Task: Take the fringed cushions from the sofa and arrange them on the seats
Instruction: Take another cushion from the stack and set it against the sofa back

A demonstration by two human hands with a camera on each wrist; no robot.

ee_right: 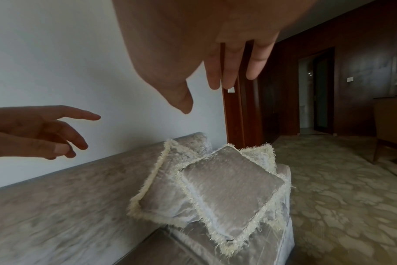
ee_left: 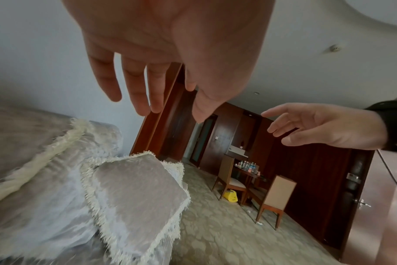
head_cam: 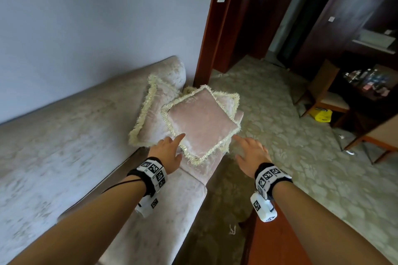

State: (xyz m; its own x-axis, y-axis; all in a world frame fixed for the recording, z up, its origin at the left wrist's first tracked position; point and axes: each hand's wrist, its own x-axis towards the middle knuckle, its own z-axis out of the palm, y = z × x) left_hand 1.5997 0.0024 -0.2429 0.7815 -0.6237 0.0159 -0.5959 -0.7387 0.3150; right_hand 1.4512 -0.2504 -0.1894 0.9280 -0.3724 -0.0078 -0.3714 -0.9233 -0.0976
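Pale pink cushions with cream fringe are piled at the right end of the sofa (head_cam: 64,135). The top cushion (head_cam: 202,122) lies flat on the armrest, over another whose fringed corner shows behind it. A further cushion (head_cam: 150,118) leans against the sofa back to its left. My left hand (head_cam: 170,148) hovers at the top cushion's near left edge with fingers spread, holding nothing. My right hand (head_cam: 249,153) hovers at its near right corner, also empty. In the wrist views the top cushion (ee_left: 134,193) (ee_right: 233,188) lies below my spread fingers (ee_left: 138,86) (ee_right: 229,68), with clear air between.
A dark wooden door frame (head_cam: 213,28) rises just behind the sofa's end. Patterned carpet (head_cam: 280,127) spreads to the right. Wooden chairs (head_cam: 323,92) and a dark table with bottles (head_cam: 366,84) stand at the far right, with a yellow bag (head_cam: 322,115) on the floor.
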